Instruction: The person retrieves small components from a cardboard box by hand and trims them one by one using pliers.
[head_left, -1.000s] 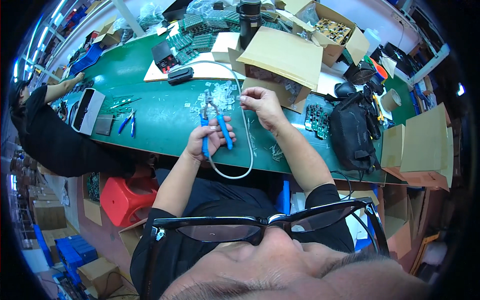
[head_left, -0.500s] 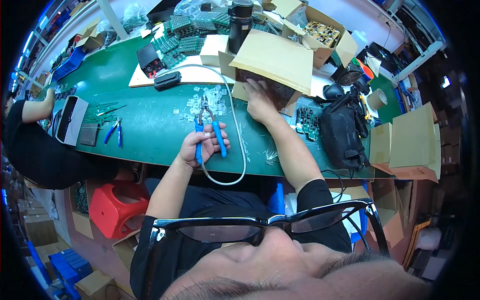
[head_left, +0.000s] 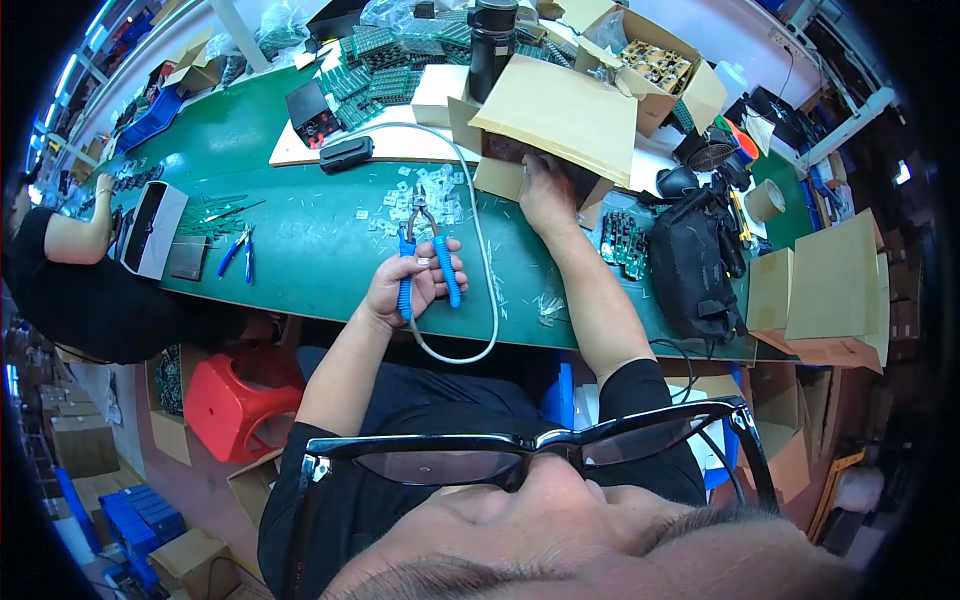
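Observation:
My left hand (head_left: 415,284) is closed around blue-handled pliers (head_left: 407,270) at the table's near edge. Their handles are spread apart and the jaws point away from me. A grey cable (head_left: 486,270) loops from the handle end up and across the table. Just beyond the jaws lies a scatter of small clear pieces (head_left: 440,190). My right hand (head_left: 549,200) reaches into the open side of a cardboard box (head_left: 560,110). Its fingertips are hidden in there, so I cannot see whether they hold anything.
A black bottle (head_left: 491,50) stands behind the box, near stacked green circuit boards (head_left: 375,75). Right of my arm are more boards (head_left: 625,243) and a black bag (head_left: 690,260). Other blue-handled pliers (head_left: 238,254) lie left. A co-worker's arm (head_left: 80,235) rests at far left.
My right hand has gone deeper into the box, and its fingers have passed out of sight. My left hand keeps its grip on the pliers. The whole view has shifted slightly.

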